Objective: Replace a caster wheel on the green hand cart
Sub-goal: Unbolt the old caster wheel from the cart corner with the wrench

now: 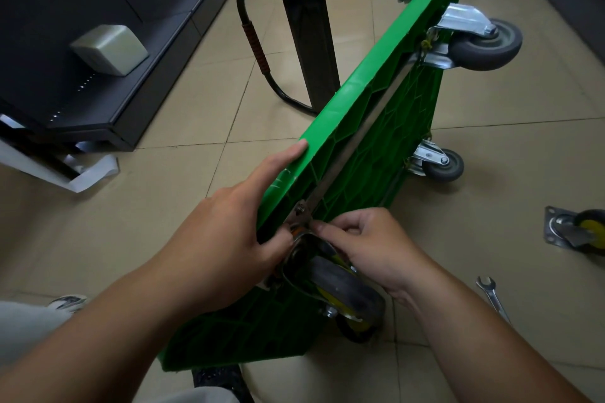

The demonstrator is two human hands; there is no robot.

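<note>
Your cart (pixel 360 127) stands on its long edge on the floor (pixel 196 91), running from six o'clock up to one o'clock, underside facing three. Your left hand (pixel 226 229) grips the upper edge, index finger straight along it and the other fingers curled near the bolt (pixel 299 208). Your right hand (pixel 370 245) is curled, thumb and forefinger pinching at the plate (pixel 302 222) of the near caster (pixel 347 291). Whether a nut sits between those fingertips I cannot tell.

The main risk is the cart itself. Only your left hand steadies it, so if that grip eases it can topple towards nine or three o'clock and trap your fingers.

A loose nut can slip from a two-finger pinch and roll off across the tiles. If the plate is not yet fully fastened, the caster's weight may swing it on one bolt and nip your right fingers.

The wrench (pixel 489 293) lies at four o'clock and a second caster (pixel 579 232) at three. Reaching for either means releasing the plate.
</note>
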